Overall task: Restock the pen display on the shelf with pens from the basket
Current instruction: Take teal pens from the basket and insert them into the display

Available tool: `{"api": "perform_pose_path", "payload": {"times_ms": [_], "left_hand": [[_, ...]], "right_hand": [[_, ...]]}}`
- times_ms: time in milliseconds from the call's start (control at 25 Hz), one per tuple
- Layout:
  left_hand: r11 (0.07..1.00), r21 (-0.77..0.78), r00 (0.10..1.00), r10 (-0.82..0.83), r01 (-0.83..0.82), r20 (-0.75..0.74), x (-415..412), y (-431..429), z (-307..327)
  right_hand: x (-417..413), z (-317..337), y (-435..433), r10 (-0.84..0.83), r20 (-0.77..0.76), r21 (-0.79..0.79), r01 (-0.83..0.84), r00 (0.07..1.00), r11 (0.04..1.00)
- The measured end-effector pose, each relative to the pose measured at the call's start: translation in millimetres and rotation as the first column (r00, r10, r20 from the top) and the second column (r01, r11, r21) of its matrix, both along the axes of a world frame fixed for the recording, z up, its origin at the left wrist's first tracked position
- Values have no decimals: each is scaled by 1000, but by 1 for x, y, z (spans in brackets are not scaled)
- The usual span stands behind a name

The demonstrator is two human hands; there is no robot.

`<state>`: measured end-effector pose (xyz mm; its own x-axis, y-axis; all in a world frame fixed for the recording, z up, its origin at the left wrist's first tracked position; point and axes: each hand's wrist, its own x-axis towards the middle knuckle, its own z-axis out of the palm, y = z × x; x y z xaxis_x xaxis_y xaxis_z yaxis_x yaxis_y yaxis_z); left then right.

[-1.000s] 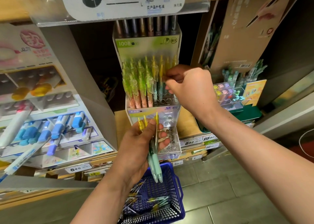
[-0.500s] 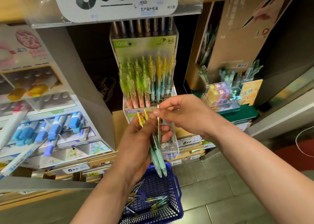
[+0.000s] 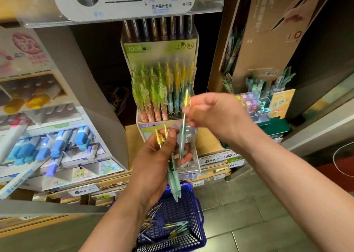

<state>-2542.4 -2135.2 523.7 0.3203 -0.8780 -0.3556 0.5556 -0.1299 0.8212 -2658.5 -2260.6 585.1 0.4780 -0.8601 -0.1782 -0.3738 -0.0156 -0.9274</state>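
A clear tiered pen display (image 3: 160, 48) stands on the wooden shelf, its middle tier packed with green and yellow-capped pens (image 3: 153, 91). My left hand (image 3: 155, 165) is closed on a small bunch of teal pens with yellow caps (image 3: 173, 177), held upright in front of the display's lower tier. My right hand (image 3: 214, 115) pinches a single teal pen with a yellow cap (image 3: 183, 125), lifted just clear of the bunch and tilted slightly. A blue basket (image 3: 199, 213) with several loose pens sits below my hands.
A white display of blue correction tapes (image 3: 57, 146) fills the shelf at left. A brown cardboard pen display (image 3: 268, 41) and a clear box of small coloured items (image 3: 256, 106) stand at right. Price labels line the shelf edge (image 3: 220, 160). Grey floor tiles lie below.
My right hand came down from the middle tier, took one pen from the bunch in my left hand and has lifted it up and right.
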Motion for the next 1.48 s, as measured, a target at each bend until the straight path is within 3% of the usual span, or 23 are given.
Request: {"api": "perform_pose_path", "payload": {"times_ms": [120, 240, 400, 960, 1080, 1200, 1280, 1480], "left_hand": [[997, 72, 1000, 7, -9, 28, 1, 1, -4], [994, 105, 998, -7, 1, 56, 0, 3, -8], [997, 83, 999, 3, 0, -36, 1, 5, -9], [998, 12, 997, 69, -69, -41, 8, 7, -16], [998, -8, 997, 65, -65, -36, 4, 5, -13], [999, -38, 1000, 22, -21, 21, 2, 3, -8], [999, -44, 997, -19, 23, 81, 0, 2, -5], [997, 23, 980, -79, 76, 180, -2, 3, -5]], "right_hand": [[-1, 18, -22, -174, 120, -114, 188, 977, 976], [6, 29, -33, -185, 213, -252, 237, 959, 938], [17, 24, -35, -156, 243, -358, 238, 957, 903], [19, -8, -31, -136, -208, -521, 8, 969, 854], [14, -6, -22, -120, -241, -453, -2, 963, 891], [4, -3, -2, 69, -251, -160, -112, 966, 981], [-1, -4, 10, 206, -292, -23, -222, 934, 975], [-3, -5, 20, 190, -268, -6, -199, 945, 980]]}}
